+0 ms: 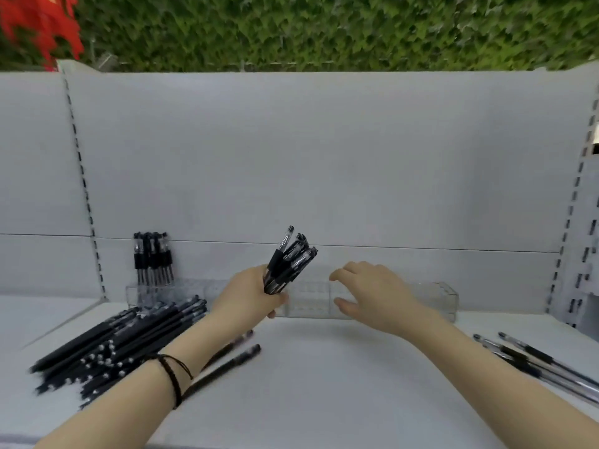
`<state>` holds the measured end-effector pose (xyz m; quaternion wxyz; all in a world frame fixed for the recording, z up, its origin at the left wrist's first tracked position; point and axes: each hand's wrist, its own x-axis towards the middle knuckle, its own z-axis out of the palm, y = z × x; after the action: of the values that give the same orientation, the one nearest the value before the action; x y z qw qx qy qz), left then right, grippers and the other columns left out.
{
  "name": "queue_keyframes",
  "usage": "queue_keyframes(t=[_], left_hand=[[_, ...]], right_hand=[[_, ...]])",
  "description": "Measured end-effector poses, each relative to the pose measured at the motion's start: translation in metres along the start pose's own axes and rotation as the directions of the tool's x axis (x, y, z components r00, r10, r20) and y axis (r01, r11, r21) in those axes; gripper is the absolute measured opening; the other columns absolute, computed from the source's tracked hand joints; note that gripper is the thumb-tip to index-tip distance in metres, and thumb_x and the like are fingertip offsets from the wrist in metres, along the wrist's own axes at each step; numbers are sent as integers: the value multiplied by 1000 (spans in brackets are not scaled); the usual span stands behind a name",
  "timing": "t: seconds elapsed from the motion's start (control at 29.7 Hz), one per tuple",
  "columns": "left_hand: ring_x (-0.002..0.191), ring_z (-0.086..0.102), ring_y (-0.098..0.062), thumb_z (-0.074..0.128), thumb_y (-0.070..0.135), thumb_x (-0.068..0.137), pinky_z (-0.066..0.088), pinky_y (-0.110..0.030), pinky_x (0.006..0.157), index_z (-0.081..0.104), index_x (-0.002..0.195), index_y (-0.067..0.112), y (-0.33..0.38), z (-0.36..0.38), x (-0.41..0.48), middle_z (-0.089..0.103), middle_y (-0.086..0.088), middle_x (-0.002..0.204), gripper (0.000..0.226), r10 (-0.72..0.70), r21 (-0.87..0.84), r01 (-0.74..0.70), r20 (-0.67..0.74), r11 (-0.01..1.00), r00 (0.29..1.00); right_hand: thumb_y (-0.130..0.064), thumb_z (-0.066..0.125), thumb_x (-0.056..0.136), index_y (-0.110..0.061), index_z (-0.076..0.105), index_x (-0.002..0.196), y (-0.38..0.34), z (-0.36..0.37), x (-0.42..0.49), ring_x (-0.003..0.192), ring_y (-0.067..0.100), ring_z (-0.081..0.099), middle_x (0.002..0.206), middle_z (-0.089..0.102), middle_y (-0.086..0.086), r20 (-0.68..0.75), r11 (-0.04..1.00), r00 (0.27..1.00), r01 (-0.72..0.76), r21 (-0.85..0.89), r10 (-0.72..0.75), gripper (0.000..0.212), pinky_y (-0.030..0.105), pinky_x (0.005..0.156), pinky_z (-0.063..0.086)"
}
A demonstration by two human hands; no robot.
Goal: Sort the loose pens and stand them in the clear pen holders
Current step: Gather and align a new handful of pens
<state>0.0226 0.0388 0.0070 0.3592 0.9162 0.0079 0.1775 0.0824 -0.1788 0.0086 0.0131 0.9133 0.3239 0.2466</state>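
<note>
Gripping bundle of pens (288, 264) upright, left hand (249, 294) fist clamped round it. Right hand (369, 290) fingers loosely spread, over clear pen holders (434, 298) at shelf (324, 367) back. Loose pens (123, 341) piled left.

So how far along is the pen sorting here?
Early. Done: a few standing pens at the left end of the clear holders. In hand: the left hand grips a bundle of pens, the right hand open by the holders. Left: the black pile at left, the loose pens at right.
</note>
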Motion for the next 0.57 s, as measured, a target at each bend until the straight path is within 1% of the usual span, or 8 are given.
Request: queue_keyframes(t=[0.03,0.1,0.17,0.24,0.3,0.4,0.5,0.57], left_hand=[[57,66,-9,70,21,83,47,-24,53,55,82,21,-9,-11,2,66,2,67,15,8,13,-8,-10,1000,1000],[55,62,-8,71,22,84,45,-22,52,55,84,19,-30,-38,8,65,1,68,16,20,34,-19,-21,999,1000],[50,58,-6,71,23,85,43,-20,50,57,89,15,-53,-63,14,66,0,66,16,2,5,-2,-31,1000,1000],[51,60,-6,72,22,85,44,-17,51,60,92,11,-73,-83,21,69,-2,63,17,-13,-70,11,-27,997,1000],[57,65,-10,74,20,85,47,-19,56,64,93,6,-93,-100,29,71,-5,63,19,-10,-190,10,2,982,1000],[57,66,-12,73,13,85,52,-23,54,66,97,5,-114,-116,40,71,-11,73,16,1,-383,13,36,924,999],[61,67,-15,71,10,86,55,-28,59,66,99,6,-130,-125,53,73,-8,78,15,36,-467,-15,35,884,999],[63,67,-17,69,11,87,55,-29,60,65,99,7,-139,-127,58,75,-7,81,13,57,-505,-41,15,862,998]], right_hand=[[-43,44,97,-26,42,138,-12,1,8,120,19,47,132,50,-5,0,1000,1000,4,0,-4,45,33,92,36],[-42,44,97,-25,42,138,-39,4,29,119,19,47,132,50,-5,-5,1000,1000,10,4,-10,45,34,93,37],[-41,44,97,-25,41,139,-65,7,50,120,20,47,132,50,-4,-5,1000,1000,15,1,-15,45,34,93,37],[-41,45,97,-24,41,139,-88,9,70,120,21,47,133,50,-3,-16,1000,1000,11,-1,-11,46,35,93,37],[-41,44,97,-23,42,138,-108,13,88,119,21,48,132,51,-2,-36,1000,999,4,-2,-4,45,35,91,38],[-41,43,97,-22,42,138,-132,18,113,119,22,48,131,52,-1,-42,1000,999,1,0,-1,45,35,92,39],[-40,44,96,-21,45,137,-150,20,141,119,23,50,128,54,1,-39,1000,999,0,9,0,46,35,92,40],[-41,45,95,-21,48,135,-161,17,158,116,24,52,125,56,2,-57,999,998,-24,37,26,44,35,88,43]])
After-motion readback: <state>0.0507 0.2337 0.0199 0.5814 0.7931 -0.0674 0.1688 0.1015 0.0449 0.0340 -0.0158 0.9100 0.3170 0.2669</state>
